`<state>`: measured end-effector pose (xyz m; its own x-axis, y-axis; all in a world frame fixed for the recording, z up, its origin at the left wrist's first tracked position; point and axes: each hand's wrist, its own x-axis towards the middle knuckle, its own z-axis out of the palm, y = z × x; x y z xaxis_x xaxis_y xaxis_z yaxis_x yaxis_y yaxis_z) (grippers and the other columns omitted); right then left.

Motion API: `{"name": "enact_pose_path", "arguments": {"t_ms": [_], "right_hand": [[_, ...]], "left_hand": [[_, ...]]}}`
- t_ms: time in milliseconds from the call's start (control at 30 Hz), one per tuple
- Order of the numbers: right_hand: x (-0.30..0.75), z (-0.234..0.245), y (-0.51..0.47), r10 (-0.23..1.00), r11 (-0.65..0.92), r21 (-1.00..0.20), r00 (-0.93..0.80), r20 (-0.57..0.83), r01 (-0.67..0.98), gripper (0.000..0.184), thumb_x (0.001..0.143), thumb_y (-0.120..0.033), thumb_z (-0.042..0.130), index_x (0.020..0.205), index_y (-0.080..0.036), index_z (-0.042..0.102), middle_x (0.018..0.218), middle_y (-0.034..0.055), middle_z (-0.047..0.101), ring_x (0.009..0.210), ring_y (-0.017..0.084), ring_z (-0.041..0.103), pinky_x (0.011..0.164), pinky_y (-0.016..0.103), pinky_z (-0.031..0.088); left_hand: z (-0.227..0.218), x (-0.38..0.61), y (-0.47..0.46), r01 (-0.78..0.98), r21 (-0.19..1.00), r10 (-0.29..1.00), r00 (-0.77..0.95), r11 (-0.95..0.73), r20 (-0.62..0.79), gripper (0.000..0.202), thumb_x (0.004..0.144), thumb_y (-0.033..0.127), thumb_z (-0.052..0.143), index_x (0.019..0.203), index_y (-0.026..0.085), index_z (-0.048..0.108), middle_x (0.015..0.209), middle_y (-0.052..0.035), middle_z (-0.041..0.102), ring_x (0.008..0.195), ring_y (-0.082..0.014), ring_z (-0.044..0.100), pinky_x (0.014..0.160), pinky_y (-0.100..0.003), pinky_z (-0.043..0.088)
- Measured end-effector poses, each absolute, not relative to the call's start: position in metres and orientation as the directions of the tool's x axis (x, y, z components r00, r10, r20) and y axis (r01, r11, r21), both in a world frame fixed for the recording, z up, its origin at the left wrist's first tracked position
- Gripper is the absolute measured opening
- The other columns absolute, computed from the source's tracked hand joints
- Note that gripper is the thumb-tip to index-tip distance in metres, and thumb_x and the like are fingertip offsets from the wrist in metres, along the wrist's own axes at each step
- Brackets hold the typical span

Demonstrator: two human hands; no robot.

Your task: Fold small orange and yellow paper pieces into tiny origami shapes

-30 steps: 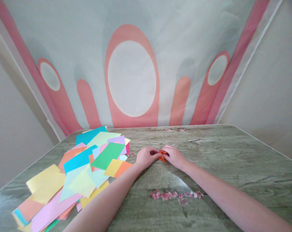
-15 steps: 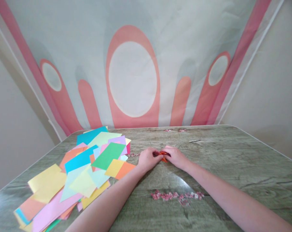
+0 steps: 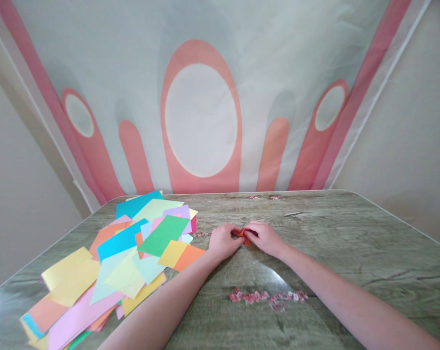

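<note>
A small folded piece of orange paper is held just above or on the table, between the fingertips of both hands. My left hand pinches it from the left, thumb towards me. From the right, my right hand grips it with thumb and fingers closed. Much of the paper is hidden behind the fingers, so the exact shape of its folds does not show. Left of my left hand lies a loose heap of coloured paper sheets, with yellow and orange pieces nearest the wrist.
The wood-patterned table has a printed strip of pink flowers in front of my hands. Behind its far edge hangs a pale backdrop with pink arches and ovals. Bare walls stand at both sides.
My fingers have shifted slightly around the orange paper, with the right thumb a little lower. Both hands stay in nearly the same place, and the heap of sheets is unchanged.
</note>
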<state>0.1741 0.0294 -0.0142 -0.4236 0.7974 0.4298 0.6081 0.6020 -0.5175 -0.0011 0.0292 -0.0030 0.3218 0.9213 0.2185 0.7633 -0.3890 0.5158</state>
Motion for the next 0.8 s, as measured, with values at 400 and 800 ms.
{"name": "enact_pose_path", "arguments": {"t_ms": [400,800], "right_hand": [[0.1672,-0.0117,0.0234,0.788,0.614,-0.56,-0.399,0.468,0.556,0.013,0.081,-0.016,0.048,0.089,-0.019,0.058,0.08,0.0021,0.057,0.073,0.014,0.053,0.069,0.027,0.041],[0.1666,-0.0145,0.0289,0.811,0.585,-0.651,-0.325,0.487,0.483,0.016,0.082,-0.019,0.048,0.087,-0.019,0.063,0.078,0.0034,0.056,0.071,0.014,0.052,0.066,0.027,0.042]], "left_hand": [[-0.0068,-0.0019,0.0323,0.765,0.497,0.912,0.348,-0.41,0.217,0.018,0.07,0.029,0.055,0.084,0.024,0.065,0.081,0.001,0.065,0.077,-0.0151,0.057,0.067,-0.023,0.042],[-0.0016,-0.0014,0.0294,0.778,0.487,0.918,0.352,-0.396,0.184,0.02,0.072,0.03,0.054,0.086,0.024,0.067,0.083,0.0004,0.066,0.078,-0.0158,0.057,0.069,-0.023,0.042]]}}
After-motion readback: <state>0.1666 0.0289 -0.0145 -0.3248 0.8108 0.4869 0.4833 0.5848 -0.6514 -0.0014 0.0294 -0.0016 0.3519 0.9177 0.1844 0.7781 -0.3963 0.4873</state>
